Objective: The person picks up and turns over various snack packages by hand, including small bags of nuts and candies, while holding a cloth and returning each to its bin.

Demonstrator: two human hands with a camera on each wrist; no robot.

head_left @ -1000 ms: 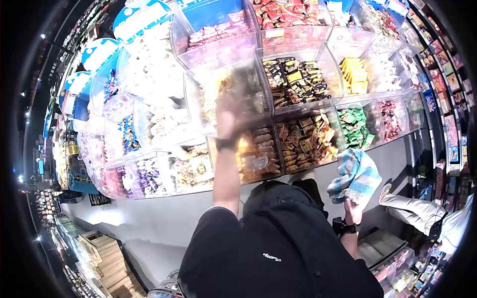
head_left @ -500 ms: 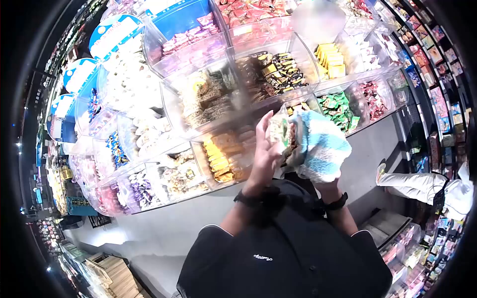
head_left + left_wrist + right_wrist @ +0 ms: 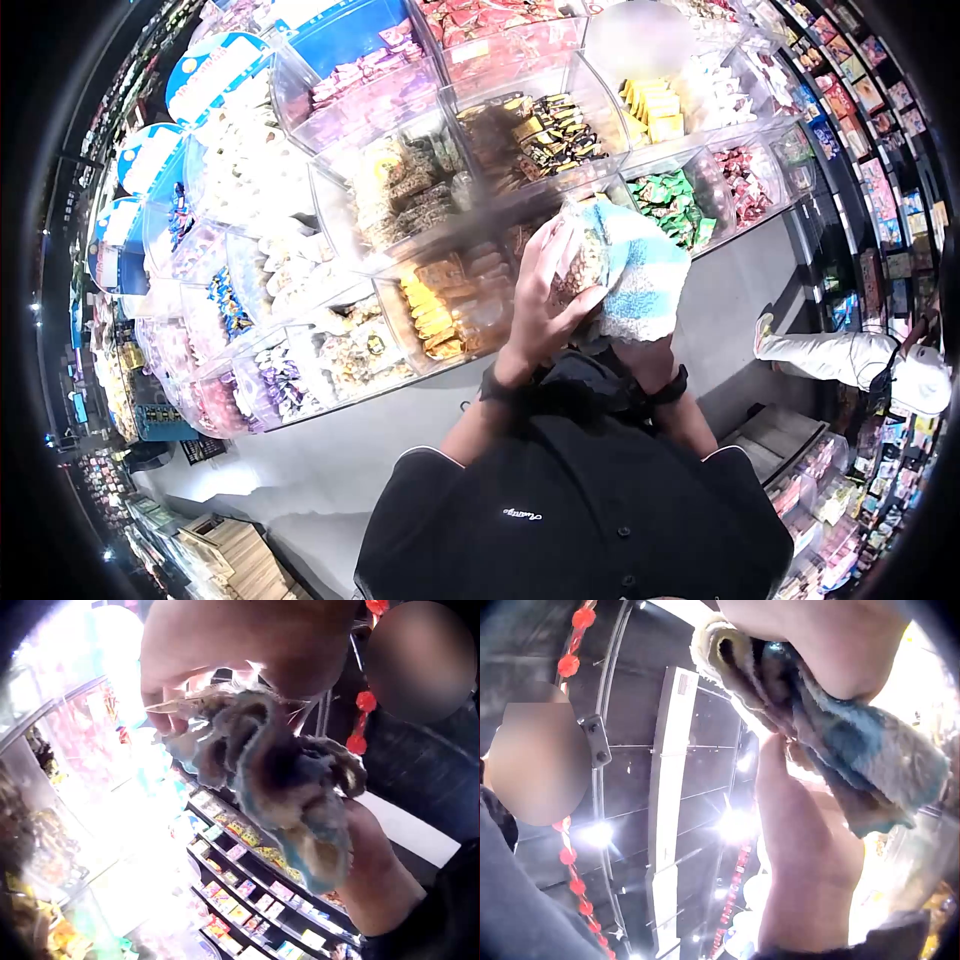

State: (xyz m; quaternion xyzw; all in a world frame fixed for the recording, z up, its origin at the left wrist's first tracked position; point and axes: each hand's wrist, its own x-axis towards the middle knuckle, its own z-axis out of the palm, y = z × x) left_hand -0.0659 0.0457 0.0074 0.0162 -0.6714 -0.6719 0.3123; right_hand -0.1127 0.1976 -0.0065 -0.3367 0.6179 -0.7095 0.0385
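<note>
While the left hand (image 3: 545, 292) is closed round a snack packet (image 3: 586, 262), the right hand (image 3: 648, 362) holds a bunched cloth (image 3: 648, 265) from beneath, its grip largely hidden. The packet sits against the cloth.

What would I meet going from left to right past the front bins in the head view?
Pink goods, purple-and-white packets, pale packets, yellow packets, the left hand, the blue-and-white cloth, red packets.
</note>
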